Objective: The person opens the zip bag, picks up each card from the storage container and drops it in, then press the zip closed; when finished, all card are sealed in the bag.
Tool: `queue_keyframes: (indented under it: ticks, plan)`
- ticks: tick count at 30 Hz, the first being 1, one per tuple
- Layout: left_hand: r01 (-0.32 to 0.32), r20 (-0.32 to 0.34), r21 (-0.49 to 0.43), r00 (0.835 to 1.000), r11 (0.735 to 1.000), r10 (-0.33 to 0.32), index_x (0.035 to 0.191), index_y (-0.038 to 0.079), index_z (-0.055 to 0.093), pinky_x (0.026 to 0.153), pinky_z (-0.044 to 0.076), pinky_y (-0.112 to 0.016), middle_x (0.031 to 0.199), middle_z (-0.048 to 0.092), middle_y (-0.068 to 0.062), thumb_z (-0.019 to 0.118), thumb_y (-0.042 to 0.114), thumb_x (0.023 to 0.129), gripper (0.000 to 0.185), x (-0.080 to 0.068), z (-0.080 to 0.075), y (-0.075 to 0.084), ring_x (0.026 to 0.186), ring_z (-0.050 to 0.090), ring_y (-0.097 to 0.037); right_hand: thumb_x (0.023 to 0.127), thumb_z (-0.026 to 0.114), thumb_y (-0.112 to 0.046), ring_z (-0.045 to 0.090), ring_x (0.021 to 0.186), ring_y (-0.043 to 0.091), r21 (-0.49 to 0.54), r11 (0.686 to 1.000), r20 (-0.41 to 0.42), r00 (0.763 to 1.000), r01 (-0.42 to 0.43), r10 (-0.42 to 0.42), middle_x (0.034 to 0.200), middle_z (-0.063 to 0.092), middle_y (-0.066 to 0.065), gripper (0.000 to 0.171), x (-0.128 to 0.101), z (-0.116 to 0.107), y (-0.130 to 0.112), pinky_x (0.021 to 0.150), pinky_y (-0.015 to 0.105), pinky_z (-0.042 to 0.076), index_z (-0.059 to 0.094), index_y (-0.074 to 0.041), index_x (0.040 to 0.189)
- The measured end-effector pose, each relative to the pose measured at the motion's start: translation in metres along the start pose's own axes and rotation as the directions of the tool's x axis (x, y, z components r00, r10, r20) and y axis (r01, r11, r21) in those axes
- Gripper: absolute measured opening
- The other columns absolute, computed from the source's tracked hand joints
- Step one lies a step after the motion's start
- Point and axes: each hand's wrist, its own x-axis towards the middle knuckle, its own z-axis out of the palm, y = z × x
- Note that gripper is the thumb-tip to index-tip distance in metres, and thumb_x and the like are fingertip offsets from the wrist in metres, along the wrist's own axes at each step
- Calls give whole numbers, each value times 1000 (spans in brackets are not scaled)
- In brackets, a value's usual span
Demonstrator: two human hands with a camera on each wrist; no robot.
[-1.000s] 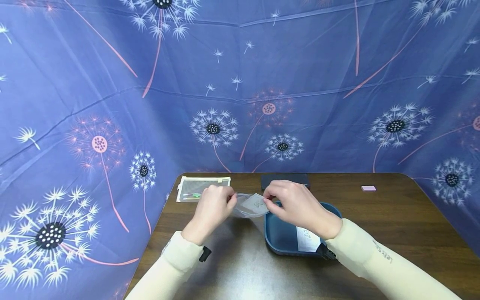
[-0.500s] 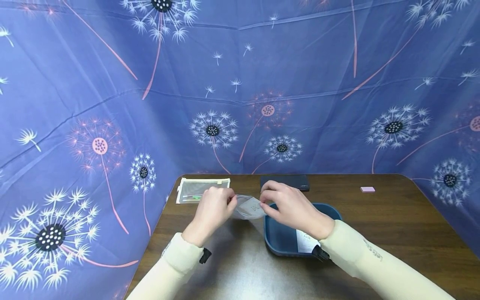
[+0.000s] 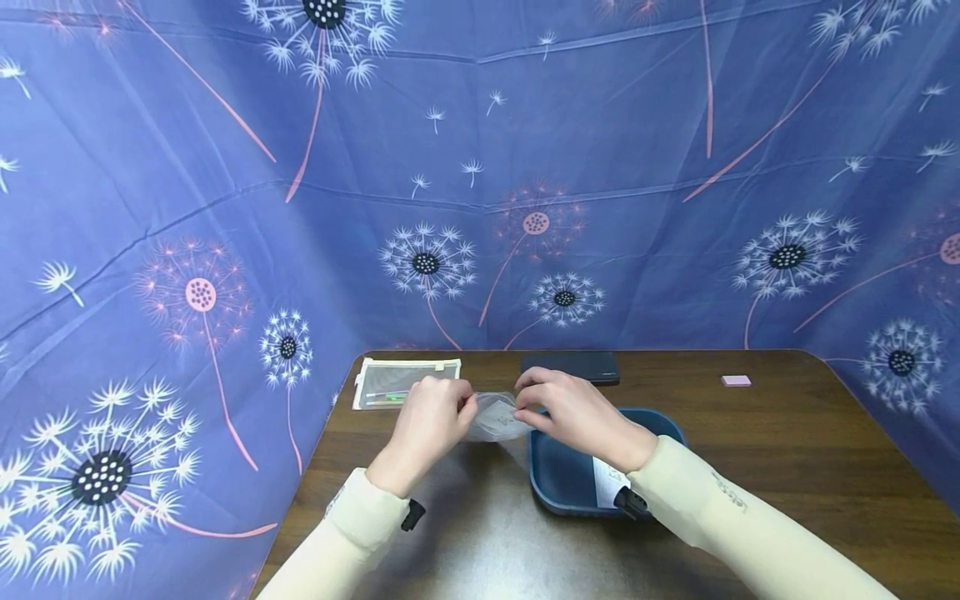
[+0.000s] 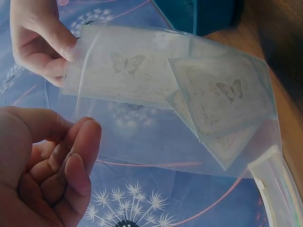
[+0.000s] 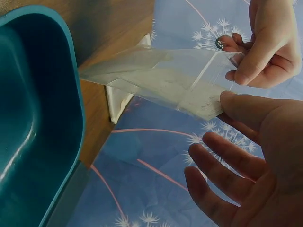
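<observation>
Just above the table, my left hand [image 3: 431, 421] pinches one edge of a clear plastic bag [image 4: 189, 142] at its mouth. Two square cards with a printed butterfly lie overlapping inside the bag; the front card [image 4: 220, 92] is plainest in the left wrist view. A longer pale card [image 4: 128, 64], also with a butterfly, reaches in through the mouth. My right hand [image 3: 573, 417] pinches this card's outer end between thumb and index finger, right at the bag's rim. In the right wrist view its other fingers [image 5: 213, 175] stay spread away from the card.
Below my right hand stands a teal bin [image 3: 558, 479] with a white paper label [image 3: 609, 483]. Behind at the left lies a mesh zip pouch [image 3: 397, 371] with slim items inside. A dark flat case [image 3: 585, 365] and a pink block [image 3: 736, 381] lie along the table's back.
My right hand has moved left toward my left hand, and the pale card has slid further into the bag. The left hand has stayed nearly still.
</observation>
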Motion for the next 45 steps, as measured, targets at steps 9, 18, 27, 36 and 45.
queue_keyframes:
  ticks: [9, 18, 27, 36, 45]
  plan:
    - [1, -6, 4, 1000, 1000, -1, 62, 18, 63, 47, 39, -31, 51, 46, 12, 75, 6, 82, 26, -1, 0, 1, 47, 44, -9, 92, 81, -22, 65, 90, 10, 11, 1000, -4, 1000, 11, -11, 111, 67, -5, 6, 1, 1, 1, 73, 31, 55, 80, -19, 97]
    - [7, 3, -1, 1000, 1000, -7, 65, 18, 66, 48, 40, -30, 53, 48, 13, 74, 6, 83, 23, -1, 0, -1, 47, 45, -8, 93, 80, -21, 63, 89, 9, 17, 999, 22, 999, 39, -40, 113, 66, -2, 5, 3, 3, 2, 74, 29, 55, 81, -19, 98]
    - [6, -5, -4, 1000, 1000, -6, 63, 18, 63, 47, 38, -30, 51, 44, 12, 73, 6, 82, 26, -1, 0, -2, 47, 42, -9, 93, 80, -18, 64, 91, 11, 29, 997, 2, 997, 74, -75, 115, 67, 1, 6, 4, 0, 4, 74, 30, 55, 80, -17, 99]
    - [-9, -5, -1, 1000, 1000, 9, 62, 21, 61, 46, 37, -30, 52, 45, 14, 74, 7, 82, 27, 1, -1, 1, 47, 45, -9, 93, 80, -19, 63, 89, 12, -10, 996, 30, 995, 92, -92, 114, 67, 1, 2, 8, 7, 4, 72, 30, 54, 79, -18, 95]
    - [-12, 6, -11, 1000, 1000, 12, 63, 19, 60, 45, 31, -25, 51, 40, 14, 72, 6, 85, 29, 0, 2, 4, 46, 36, -4, 97, 75, -17, 66, 90, 13, 14, 999, 122, 992, 37, -39, 117, 69, 2, 5, 12, 11, 5, 71, 30, 54, 79, -17, 100]
